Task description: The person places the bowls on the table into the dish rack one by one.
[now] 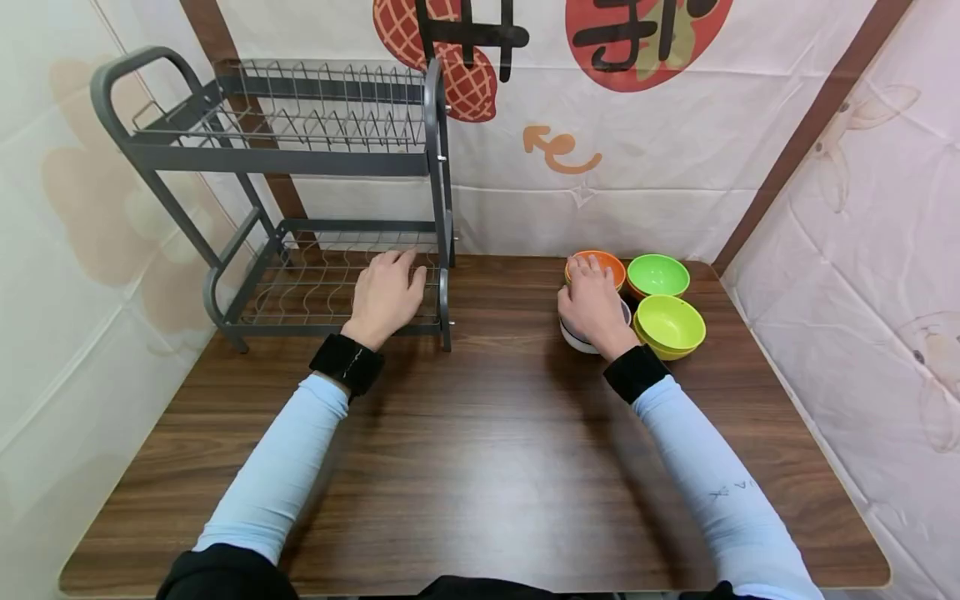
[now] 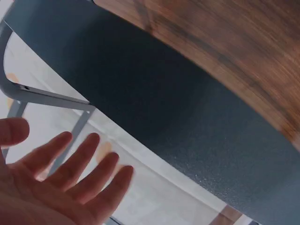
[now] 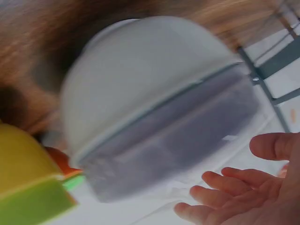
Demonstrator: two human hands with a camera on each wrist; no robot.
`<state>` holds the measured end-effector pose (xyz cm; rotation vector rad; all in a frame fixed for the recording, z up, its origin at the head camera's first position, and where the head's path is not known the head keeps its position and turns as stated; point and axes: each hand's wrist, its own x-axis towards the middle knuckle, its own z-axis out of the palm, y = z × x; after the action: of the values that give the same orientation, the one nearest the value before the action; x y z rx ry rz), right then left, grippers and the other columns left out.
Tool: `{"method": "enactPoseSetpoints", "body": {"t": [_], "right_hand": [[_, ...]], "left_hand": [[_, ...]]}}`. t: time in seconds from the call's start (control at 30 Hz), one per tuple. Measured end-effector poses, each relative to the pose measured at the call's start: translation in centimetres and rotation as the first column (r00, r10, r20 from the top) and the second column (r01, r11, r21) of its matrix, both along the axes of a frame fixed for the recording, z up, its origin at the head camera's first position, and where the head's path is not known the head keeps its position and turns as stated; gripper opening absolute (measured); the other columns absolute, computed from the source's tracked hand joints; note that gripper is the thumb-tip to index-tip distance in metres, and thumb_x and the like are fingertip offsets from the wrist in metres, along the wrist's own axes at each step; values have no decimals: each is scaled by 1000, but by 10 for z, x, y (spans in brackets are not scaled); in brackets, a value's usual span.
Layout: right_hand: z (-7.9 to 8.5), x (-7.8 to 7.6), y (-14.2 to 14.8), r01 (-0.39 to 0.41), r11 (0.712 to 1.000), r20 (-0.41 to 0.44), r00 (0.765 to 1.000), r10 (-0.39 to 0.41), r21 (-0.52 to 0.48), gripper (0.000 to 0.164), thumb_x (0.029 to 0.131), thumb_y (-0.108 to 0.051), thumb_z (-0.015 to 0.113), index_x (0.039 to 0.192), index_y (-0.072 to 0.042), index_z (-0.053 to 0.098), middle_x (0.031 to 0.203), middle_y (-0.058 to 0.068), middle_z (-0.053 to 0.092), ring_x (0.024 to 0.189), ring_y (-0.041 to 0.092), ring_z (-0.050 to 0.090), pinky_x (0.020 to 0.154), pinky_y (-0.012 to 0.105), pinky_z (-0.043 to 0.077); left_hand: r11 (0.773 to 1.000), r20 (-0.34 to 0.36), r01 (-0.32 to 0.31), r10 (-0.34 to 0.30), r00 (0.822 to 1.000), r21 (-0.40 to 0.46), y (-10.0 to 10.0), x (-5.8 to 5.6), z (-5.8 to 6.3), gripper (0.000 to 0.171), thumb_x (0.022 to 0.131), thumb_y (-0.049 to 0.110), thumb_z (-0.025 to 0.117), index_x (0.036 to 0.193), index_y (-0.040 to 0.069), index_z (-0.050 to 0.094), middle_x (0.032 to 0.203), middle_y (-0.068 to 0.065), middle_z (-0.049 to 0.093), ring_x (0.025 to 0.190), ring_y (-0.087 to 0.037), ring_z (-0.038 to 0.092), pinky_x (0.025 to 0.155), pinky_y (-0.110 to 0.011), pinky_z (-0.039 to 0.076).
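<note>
My left hand (image 1: 386, 296), fingers spread and holding nothing, hovers over the right front part of the lower shelf of a grey dish rack (image 1: 281, 162). In the left wrist view a wide dark rack panel (image 2: 154, 93) passes in front of the hand. My right hand (image 1: 595, 308) reaches over a white bowl (image 1: 576, 340), its fingertips overlapping the orange bowl (image 1: 613, 265) behind. The right wrist view has the white bowl large (image 3: 150, 75), with the fingers (image 3: 213, 197) extended and apart from its rim.
A green bowl (image 1: 658, 275) and a stacked yellow-green bowl (image 1: 670, 322) stand right of my right hand, close together. The rack's upper wire tier (image 1: 322, 108) rises above my left hand. Fabric walls (image 1: 525, 217) border the wooden table (image 1: 480, 450) behind and at both sides.
</note>
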<state>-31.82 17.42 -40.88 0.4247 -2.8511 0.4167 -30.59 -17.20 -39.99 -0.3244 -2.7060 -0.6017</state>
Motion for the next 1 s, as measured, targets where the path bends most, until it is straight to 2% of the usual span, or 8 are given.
{"method": "enactPoseSetpoints", "body": {"t": [0.07, 0.17, 0.3, 0.43, 0.57, 0.73, 1.0], "right_hand": [[3, 6, -7, -24, 1000, -21, 1000, 23, -14, 56, 104, -18, 46, 154, 9, 44, 157, 28, 45, 152, 46, 30, 121, 65, 22], [8, 16, -17, -59, 998, -48, 997, 58, -34, 55, 105, -18, 49, 154, 7, 46, 155, 27, 49, 151, 45, 33, 121, 64, 23], [11, 28, -29, -88, 995, -76, 994, 84, -52, 53, 104, -18, 54, 151, 6, 51, 152, 25, 53, 148, 42, 40, 121, 61, 27], [6, 37, -36, -121, 989, -116, 987, 111, -81, 50, 100, -13, 59, 146, 6, 57, 146, 24, 59, 140, 40, 51, 118, 54, 37], [-4, 45, -42, -159, 982, -176, 974, 140, -101, 44, 97, -8, 62, 138, 5, 65, 136, 23, 66, 123, 40, 62, 105, 51, 50], [-19, 53, -50, -194, 974, -222, 961, 165, -116, 37, 95, -4, 63, 130, 5, 71, 123, 21, 73, 102, 38, 67, 86, 48, 56], [-32, 58, -57, -195, 973, -198, 966, 167, -128, 33, 95, -3, 65, 126, 2, 74, 117, 17, 75, 102, 35, 67, 84, 48, 56]], "left_hand": [[1000, -51, -6, 7, 999, 19, 3, 6, -3, 43, 112, 30, 49, 136, -1, 66, 132, -25, 63, 123, -45, 57, 100, -60, 48], [999, -117, 0, 5, 993, 40, 7, 15, -7, 37, 111, 28, 52, 120, -1, 71, 116, -23, 67, 107, -43, 62, 89, -57, 51], [996, -193, 34, -17, 981, 84, 15, 27, -7, 29, 110, 25, 55, 107, 0, 70, 101, -18, 65, 91, -37, 59, 78, -50, 50], [991, -232, 68, -40, 972, 118, 23, 37, -1, 23, 109, 21, 58, 100, 2, 66, 94, -13, 60, 81, -31, 53, 70, -43, 46], [988, -238, 99, -68, 969, 119, 31, 46, 2, 18, 108, 19, 60, 100, 4, 66, 94, -11, 60, 81, -30, 53, 70, -43, 46], [989, -204, 114, -93, 974, 90, 39, 54, -6, 18, 108, 21, 60, 107, 4, 68, 100, -11, 63, 85, -30, 58, 72, -44, 50], [992, -165, 108, -95, 982, 72, 46, 59, -24, 21, 108, 23, 60, 113, 5, 70, 102, -11, 65, 87, -31, 60, 72, -44, 50]]}}
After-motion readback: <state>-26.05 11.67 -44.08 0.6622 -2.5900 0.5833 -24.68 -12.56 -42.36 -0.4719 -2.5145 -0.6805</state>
